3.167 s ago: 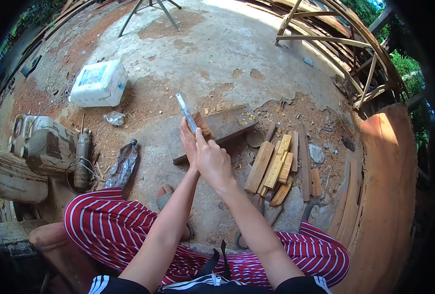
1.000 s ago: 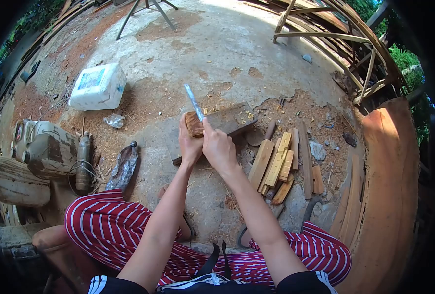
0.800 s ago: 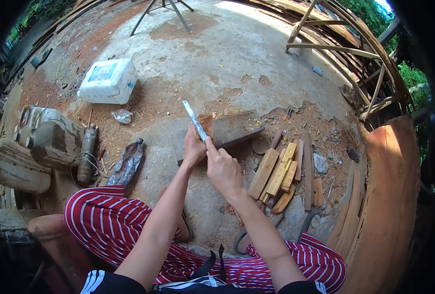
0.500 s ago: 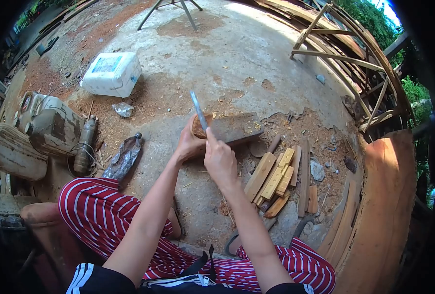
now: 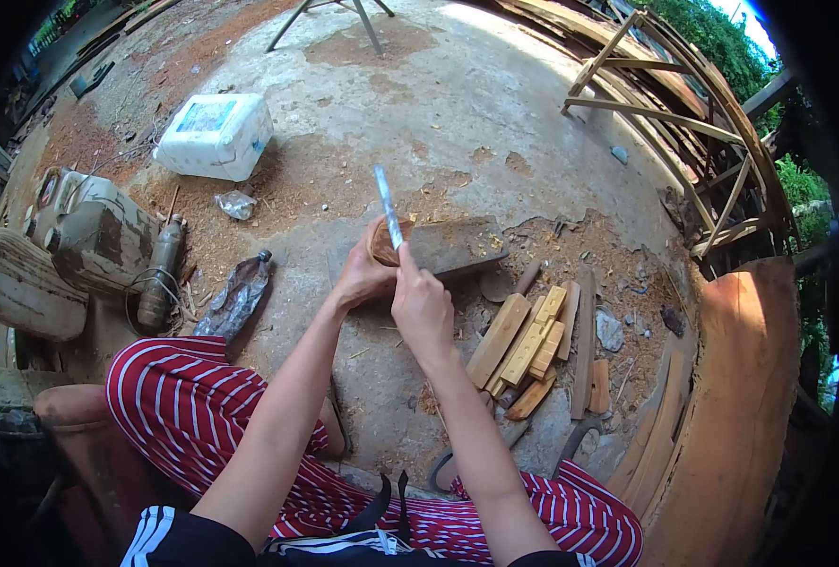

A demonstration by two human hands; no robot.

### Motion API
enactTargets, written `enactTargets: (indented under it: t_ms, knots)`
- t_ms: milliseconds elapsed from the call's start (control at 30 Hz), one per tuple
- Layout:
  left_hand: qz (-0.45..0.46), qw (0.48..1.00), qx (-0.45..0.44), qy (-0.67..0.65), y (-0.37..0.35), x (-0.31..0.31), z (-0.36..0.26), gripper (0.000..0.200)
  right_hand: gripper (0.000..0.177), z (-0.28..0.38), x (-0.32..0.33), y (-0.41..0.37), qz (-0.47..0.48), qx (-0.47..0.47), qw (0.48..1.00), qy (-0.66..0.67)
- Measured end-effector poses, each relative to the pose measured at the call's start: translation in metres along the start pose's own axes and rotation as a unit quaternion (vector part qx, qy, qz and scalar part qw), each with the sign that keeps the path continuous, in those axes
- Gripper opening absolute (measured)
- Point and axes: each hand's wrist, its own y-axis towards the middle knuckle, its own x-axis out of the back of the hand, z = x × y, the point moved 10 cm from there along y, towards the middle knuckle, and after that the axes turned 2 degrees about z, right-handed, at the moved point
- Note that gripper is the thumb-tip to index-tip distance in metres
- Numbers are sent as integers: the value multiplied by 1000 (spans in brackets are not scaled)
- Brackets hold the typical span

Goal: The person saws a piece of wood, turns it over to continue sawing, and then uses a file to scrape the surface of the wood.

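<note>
My left hand [image 5: 363, 274] is closed around a rounded brown wooden piece [image 5: 380, 248], steadying it at the near edge of a dark wooden block [image 5: 462, 241]. My fingers partly hide its shape. In my right hand [image 5: 422, 307] is a long, flat metal file [image 5: 387, 205], gripped at its near end. Its grey blade points up and away and lies against the wooden piece's right side. The two hands are close together, the right one slightly nearer to me.
Several yellowish wood blocks [image 5: 523, 345] lie right of my hands, beside thin strips. A crumpled plastic bottle [image 5: 237, 298], a white jerrycan [image 5: 216, 137] and dirty containers [image 5: 98, 231] stand or lie leftward. A large plank [image 5: 736, 406] is at right. Sawdust covers parts of the concrete.
The file has shifted slightly to the right and its blade stands a little more upright. My left hand keeps its hold on the wooden piece.
</note>
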Motion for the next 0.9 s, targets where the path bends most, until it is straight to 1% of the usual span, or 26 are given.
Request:
enactTargets:
  t_ms: [33,67,100,167,200,233,267,300,367,433,500,533,567,633,667,700,733,767,800,833,867,900]
  knots:
    - [14,998,-33,-42,2,-2,-8,80,39,-3,-4,12,0,1,1000,2]
    - [9,999,-4,-40,4,-1,-6,82,39,-5,-3,23,-21,8,1000,21]
    - [10,999,-7,-39,4,1,-6,82,40,-4,2,29,-40,15,998,38]
    - [40,998,-16,-53,4,1,-5,83,39,-4,2,18,-53,20,998,33]
    - [40,998,-18,-50,7,3,-6,83,39,1,0,3,-41,37,998,15]
    - [37,999,-6,-20,6,6,-2,83,39,7,-2,-11,-26,53,998,-2]
    - [34,999,10,8,3,5,6,83,38,9,-9,-21,10,44,999,-20]
    - [36,999,16,5,1,1,7,83,38,4,-11,-18,14,39,999,-21]
    - [31,998,-24,-53,-1,-3,-10,77,39,-5,2,7,-39,19,998,39]
    - [26,998,-30,-53,2,0,-12,75,39,-4,8,24,-39,8,999,36]
    - [31,997,-24,-69,5,0,-9,76,38,-2,8,29,-12,-1,999,35]
    - [25,998,-32,-44,4,1,-10,82,38,4,11,18,-33,30,998,42]
    - [24,998,-38,-44,6,5,-10,82,39,6,3,1,-12,31,999,20]
    - [5,1000,18,8,0,6,0,82,42,14,-8,-24,33,65,997,-24]
    - [-13,999,41,-14,0,7,5,84,43,11,-6,-22,20,65,997,-21]
    - [-13,999,46,-16,-1,6,7,84,43,10,-3,-12,5,67,998,-16]
    - [8,1000,12,-12,-1,1,0,85,43,2,-2,5,13,16,999,-49]
    - [30,999,-24,-6,0,-3,-8,86,41,-8,5,20,-33,7,999,-30]
    - [21,999,-43,-14,-1,-3,-12,86,41,-12,7,32,-37,3,999,-22]
    - [21,999,-46,-11,-2,-1,-12,86,41,-16,7,39,-40,-1,999,-13]
    - [16,999,-27,-27,-2,1,-7,83,41,-18,4,33,-43,1,999,-13]
    - [12,999,-9,-46,1,1,-3,80,40,-6,8,16,-38,23,999,-21]
